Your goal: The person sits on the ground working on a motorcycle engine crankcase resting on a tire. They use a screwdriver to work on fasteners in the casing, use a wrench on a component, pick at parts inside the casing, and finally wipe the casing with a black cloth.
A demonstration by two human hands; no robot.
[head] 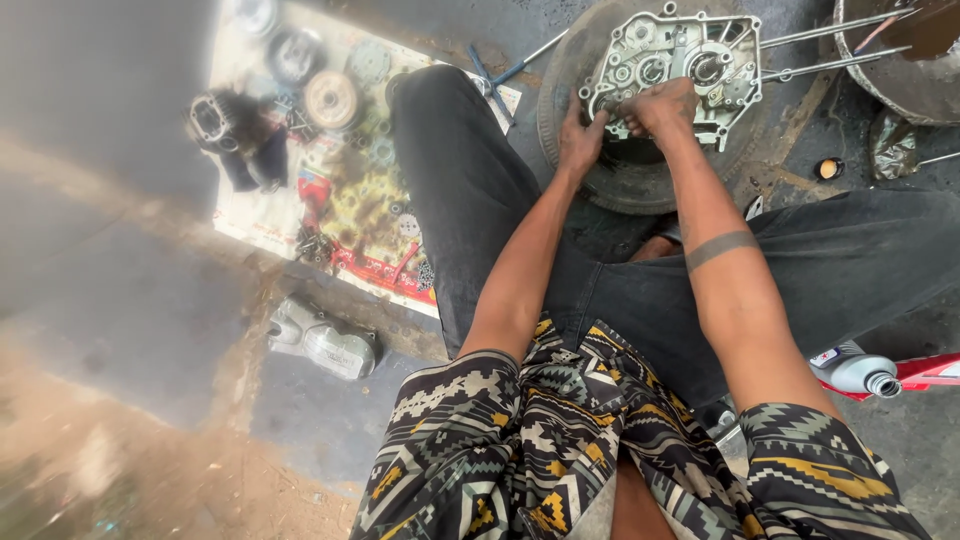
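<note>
Here, left hand [580,135] fingers curled, right hand [662,105] fingers clenched, both gripping engine case [680,50].

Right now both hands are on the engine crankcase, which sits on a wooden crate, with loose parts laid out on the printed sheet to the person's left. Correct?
Not quite. The engine crankcase sits on a tyre lying flat on the ground, not on a wooden crate; the head view shows it. The rest holds: the left hand and the right hand are both on it, and loose parts lie on the printed sheet to the person's left.
</note>
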